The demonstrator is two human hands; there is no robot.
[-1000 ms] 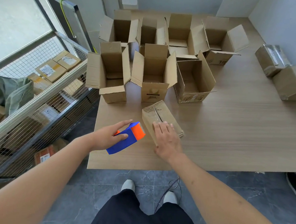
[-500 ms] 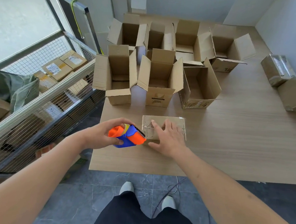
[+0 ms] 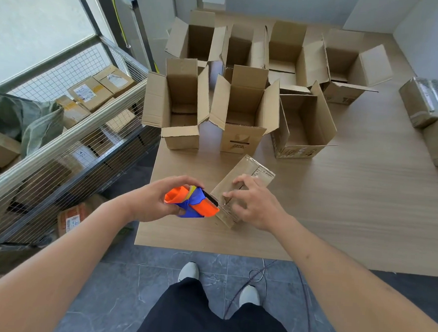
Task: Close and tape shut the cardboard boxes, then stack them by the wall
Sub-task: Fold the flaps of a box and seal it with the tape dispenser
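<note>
Two hands work at the near edge of the wooden table [image 3: 364, 200]. I see my left hand [image 3: 157, 200] wrapped around the blue and orange tape dispenser [image 3: 191, 202], fingers curled over its top and thumb underneath, with the toothed blade end pointing toward the right hand. My right hand [image 3: 256, 206] is spread, fingers bent, with fingertips pressing on the closed cardboard box [image 3: 245, 177] that lies skewed under it; the dispenser's blade sits just at the near left corner of that box. Clear tape glints on the box's far end. Beyond both hands stand open boxes [image 3: 241, 110] in two rows with flaps up, the nearest row just past the closed box. Well off to the right of the right hand lie two taped boxes [image 3: 427, 101] near the wall. Left of the left hand, a wire-mesh rack [image 3: 61, 130] holds parcels.
</note>
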